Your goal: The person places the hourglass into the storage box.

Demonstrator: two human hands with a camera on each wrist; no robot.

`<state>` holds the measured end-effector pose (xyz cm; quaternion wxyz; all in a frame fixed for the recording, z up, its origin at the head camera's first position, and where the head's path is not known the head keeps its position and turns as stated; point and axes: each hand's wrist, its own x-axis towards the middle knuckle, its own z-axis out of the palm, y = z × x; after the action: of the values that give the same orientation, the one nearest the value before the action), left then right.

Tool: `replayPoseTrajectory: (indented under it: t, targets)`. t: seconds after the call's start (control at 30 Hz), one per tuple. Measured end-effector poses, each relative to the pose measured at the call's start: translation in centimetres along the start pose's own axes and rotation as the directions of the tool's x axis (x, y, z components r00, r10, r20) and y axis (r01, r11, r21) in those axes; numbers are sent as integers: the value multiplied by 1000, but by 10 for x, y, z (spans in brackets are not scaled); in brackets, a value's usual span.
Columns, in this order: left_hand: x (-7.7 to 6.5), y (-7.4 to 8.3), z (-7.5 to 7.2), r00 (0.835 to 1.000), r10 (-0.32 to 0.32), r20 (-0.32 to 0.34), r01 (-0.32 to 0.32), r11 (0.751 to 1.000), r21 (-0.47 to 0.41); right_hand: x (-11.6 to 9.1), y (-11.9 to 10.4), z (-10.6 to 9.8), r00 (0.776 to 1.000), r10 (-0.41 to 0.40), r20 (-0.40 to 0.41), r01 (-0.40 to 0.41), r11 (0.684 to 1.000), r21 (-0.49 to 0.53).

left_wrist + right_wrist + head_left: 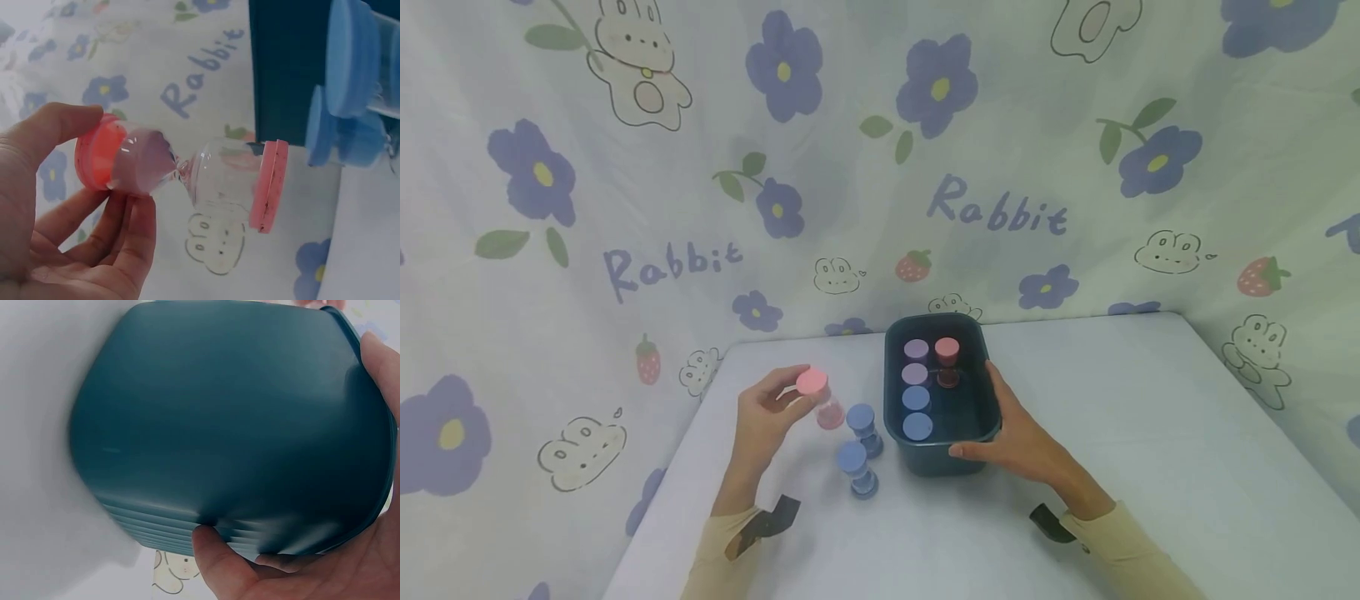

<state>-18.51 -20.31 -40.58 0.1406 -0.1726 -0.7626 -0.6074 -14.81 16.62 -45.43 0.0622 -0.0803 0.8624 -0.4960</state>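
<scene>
My left hand (767, 408) pinches a pink-capped hourglass (830, 410) by its upper cap, held tilted left of the bin. In the left wrist view, thumb and fingers hold one end of this hourglass (228, 178), the clear glass and other cap free. Two blue hourglasses (866, 429) (858, 467) stand upright on the table between that hand and the dark teal bin (943, 458). My right hand (1018, 437) grips the bin's near right corner. In the right wrist view, its fingers lie along the ribbed side of the bin (225, 425), its thumb at the rim.
Inside the bin, two purple-capped hourglasses (916, 349) and two blue-capped ones (917, 398) form the left row. A pink-capped hourglass (947, 348) stands at the back right. The white table (1120, 400) meets a rabbit-and-flower patterned cloth (857, 167) behind.
</scene>
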Motion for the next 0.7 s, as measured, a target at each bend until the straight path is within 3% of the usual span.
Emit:
replayPoseTrajectory:
  t: [0.7]
  targets:
    - [30,29,24,997,74,23,-73,996,-57,1,0,1,1000,-14,-18,13,999,-33]
